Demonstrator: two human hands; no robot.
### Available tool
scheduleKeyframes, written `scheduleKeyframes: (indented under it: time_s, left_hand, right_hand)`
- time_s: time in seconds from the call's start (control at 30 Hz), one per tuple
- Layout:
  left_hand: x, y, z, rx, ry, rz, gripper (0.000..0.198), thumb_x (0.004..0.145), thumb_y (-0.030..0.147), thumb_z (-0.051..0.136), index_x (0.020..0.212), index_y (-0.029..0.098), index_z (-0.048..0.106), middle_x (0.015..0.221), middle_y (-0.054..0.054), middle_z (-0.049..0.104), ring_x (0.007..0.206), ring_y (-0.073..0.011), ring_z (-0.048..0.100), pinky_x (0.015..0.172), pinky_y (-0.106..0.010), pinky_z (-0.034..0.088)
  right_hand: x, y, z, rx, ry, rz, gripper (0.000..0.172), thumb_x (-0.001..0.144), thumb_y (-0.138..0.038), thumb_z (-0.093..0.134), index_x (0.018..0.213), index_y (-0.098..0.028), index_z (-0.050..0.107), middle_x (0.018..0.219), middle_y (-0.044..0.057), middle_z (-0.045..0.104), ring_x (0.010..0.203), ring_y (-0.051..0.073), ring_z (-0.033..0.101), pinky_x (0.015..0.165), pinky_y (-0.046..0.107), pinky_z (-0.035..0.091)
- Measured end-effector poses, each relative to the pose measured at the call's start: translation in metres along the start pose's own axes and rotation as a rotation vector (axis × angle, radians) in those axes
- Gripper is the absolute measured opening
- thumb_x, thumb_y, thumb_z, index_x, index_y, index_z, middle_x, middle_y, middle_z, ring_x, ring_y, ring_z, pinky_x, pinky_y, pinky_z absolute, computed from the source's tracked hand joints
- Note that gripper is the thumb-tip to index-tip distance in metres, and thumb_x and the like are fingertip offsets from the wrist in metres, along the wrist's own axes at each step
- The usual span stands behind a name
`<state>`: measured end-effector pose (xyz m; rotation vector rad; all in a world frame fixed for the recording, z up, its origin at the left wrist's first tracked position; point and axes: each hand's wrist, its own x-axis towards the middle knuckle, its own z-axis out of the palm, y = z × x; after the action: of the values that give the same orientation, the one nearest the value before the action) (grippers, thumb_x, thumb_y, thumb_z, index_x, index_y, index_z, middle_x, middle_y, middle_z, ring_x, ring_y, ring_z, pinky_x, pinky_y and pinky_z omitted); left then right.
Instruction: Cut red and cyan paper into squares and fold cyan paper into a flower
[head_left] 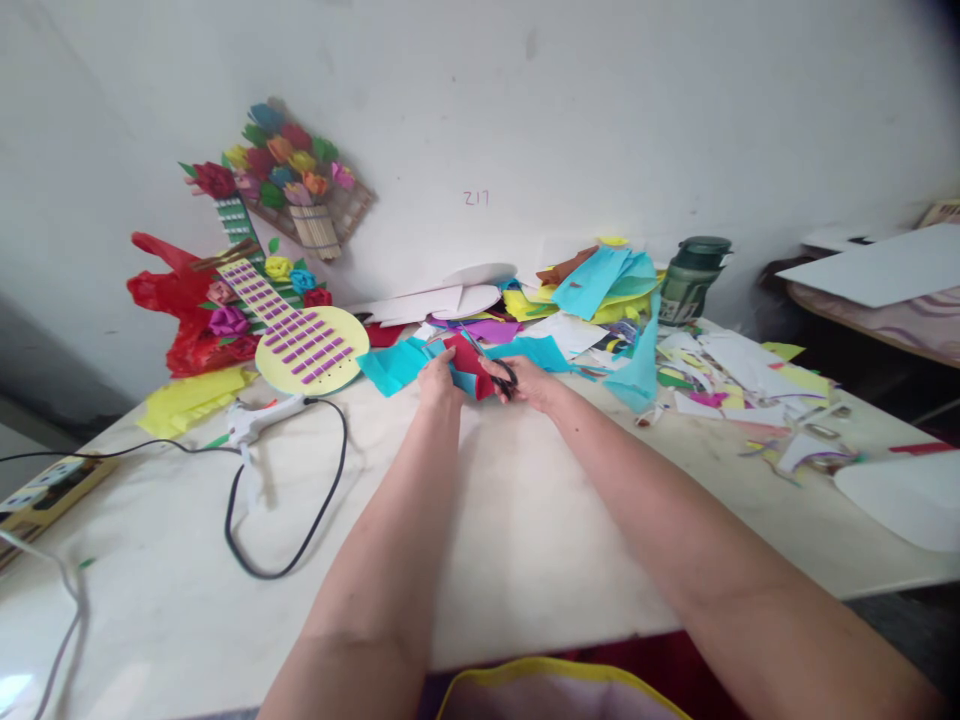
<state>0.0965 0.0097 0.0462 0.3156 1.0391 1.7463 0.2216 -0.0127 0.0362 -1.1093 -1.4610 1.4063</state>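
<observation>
My right hand (523, 381) is closed on a pair of scissors (504, 376) with black handles, whose blades point away from me toward the left. In my left hand (441, 378) I pinch a piece of red paper (466, 357), with a small blue piece against it. The scissors lie close over the red paper; whether the blades are cutting into it I cannot tell. Turquoise crepe paper (394, 368) lies on the table just left of my left hand, and another turquoise strip (534, 352) is behind my right hand.
A yellow paper guitar (311, 350) with purple strips leans at the left, near paper flowers and a red plastic bag (196, 335). A white glue gun (262, 418) trails a black cord. Paper scraps (742, 375) and a green bottle (694, 280) stand right, a power strip (46, 490) far left.
</observation>
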Motion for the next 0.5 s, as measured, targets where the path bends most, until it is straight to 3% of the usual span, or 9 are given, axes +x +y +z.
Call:
scheduleKeyframes:
  time_s: [0.1, 0.27, 0.5]
  left_hand:
    - [-0.002, -0.0008, 0.0006, 0.008, 0.033, -0.02, 0.013, 0.058, 0.006, 0.063, 0.063, 0.013, 0.053, 0.065, -0.002, 0.059, 0.06, -0.0134, 0.059, 0.057, -0.024, 0.05]
    - [-0.0018, -0.0034, -0.0003, -0.014, -0.019, -0.016, 0.013, 0.06, 0.007, 0.062, 0.065, 0.014, 0.053, 0.064, -0.001, 0.058, 0.057, -0.0119, 0.059, 0.059, -0.025, 0.051]
    - [0.0025, -0.0062, -0.0045, -0.065, -0.079, 0.058, 0.016, 0.061, 0.007, 0.065, 0.071, 0.015, 0.055, 0.068, -0.001, 0.061, 0.067, -0.014, 0.062, 0.067, -0.028, 0.052]
  right_hand:
    - [-0.0015, -0.0023, -0.0015, -0.009, -0.019, -0.005, 0.047, 0.062, -0.058, 0.065, 0.056, -0.015, 0.049, 0.042, -0.003, 0.049, 0.032, 0.005, 0.044, 0.028, 0.014, 0.026]
    - [-0.0035, -0.0071, -0.0034, -0.038, -0.034, -0.004, 0.047, 0.064, -0.058, 0.064, 0.056, -0.014, 0.049, 0.042, -0.002, 0.05, 0.032, 0.005, 0.044, 0.027, 0.014, 0.027]
    - [0.0021, -0.007, -0.0079, -0.035, -0.096, -0.016, 0.044, 0.067, -0.057, 0.062, 0.061, -0.015, 0.048, 0.044, -0.001, 0.053, 0.033, 0.005, 0.046, 0.025, 0.014, 0.017]
